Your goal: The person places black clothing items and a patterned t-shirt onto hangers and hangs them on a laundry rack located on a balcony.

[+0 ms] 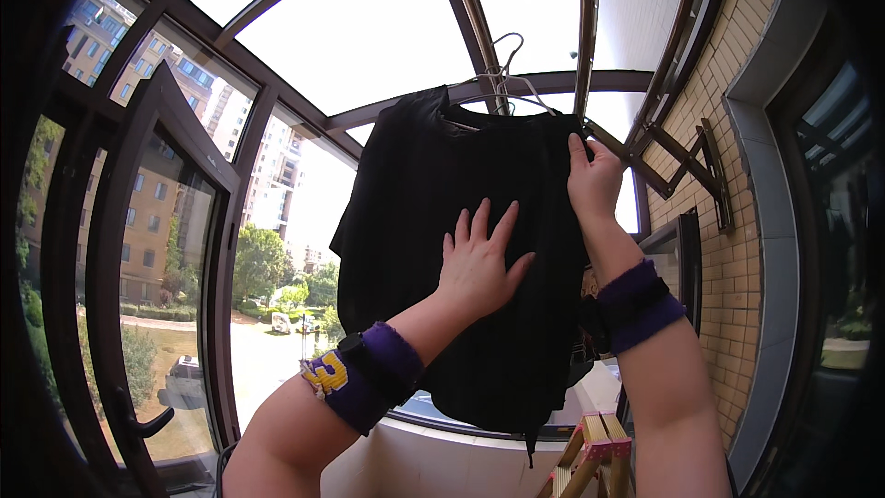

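Observation:
A black short-sleeved shirt point(415, 235) hangs in front of me on a wire clothes hanger point(508, 55), whose hook rises above the neckline. My left hand point(484, 259) lies flat against the front of the shirt, fingers spread, with no cloth gripped. Up at the shirt's right shoulder, my right hand point(594, 173) pinches the black fabric between thumb and curled fingers. Purple wristbands with black straps circle both forearms. Part of the hanger is hidden inside the shirt, and other dark cloth shows partly behind it.
Left of me a window sash point(162, 256) with a black handle point(145, 422) stands ajar. A folding scissor bracket point(681, 159) juts from the tan brick wall point(726, 332). Below the shirt are a low white wall point(429, 463) and a stepladder point(594, 449). Glass roof panels span overhead.

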Demonstrator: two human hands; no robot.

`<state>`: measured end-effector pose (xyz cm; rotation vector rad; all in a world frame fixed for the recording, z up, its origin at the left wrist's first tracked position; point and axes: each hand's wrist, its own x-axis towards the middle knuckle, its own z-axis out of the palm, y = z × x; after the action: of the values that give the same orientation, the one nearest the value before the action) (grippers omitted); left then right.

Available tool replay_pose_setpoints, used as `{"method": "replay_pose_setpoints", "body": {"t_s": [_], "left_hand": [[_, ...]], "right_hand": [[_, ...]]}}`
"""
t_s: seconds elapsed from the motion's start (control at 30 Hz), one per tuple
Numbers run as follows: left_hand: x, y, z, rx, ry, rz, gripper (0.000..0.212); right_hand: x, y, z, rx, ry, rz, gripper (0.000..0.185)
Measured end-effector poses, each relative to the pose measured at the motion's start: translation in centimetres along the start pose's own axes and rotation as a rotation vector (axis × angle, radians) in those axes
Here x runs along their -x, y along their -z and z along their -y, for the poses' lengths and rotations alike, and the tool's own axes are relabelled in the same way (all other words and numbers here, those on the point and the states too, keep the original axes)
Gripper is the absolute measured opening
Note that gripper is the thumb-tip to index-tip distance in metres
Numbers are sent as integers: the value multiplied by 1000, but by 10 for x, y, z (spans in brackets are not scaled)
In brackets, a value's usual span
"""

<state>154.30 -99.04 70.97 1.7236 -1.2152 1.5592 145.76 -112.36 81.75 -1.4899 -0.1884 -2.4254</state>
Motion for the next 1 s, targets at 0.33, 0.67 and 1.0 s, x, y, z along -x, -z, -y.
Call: {"method": "replay_pose_setpoints", "body": {"t_s": [0.33, 0.67, 1.0], "left_hand": [[-47, 9, 56, 113, -20, -17, 63], [-59, -1, 86, 151, -25, -7, 64], [-48, 5, 75, 71, -11, 67, 64]], "right_hand": [[-45, -88, 15, 156, 50, -200, 47], [-60, -115, 9, 129, 118, -196, 49], [-57, -113, -2, 63, 43, -146, 51]]}}
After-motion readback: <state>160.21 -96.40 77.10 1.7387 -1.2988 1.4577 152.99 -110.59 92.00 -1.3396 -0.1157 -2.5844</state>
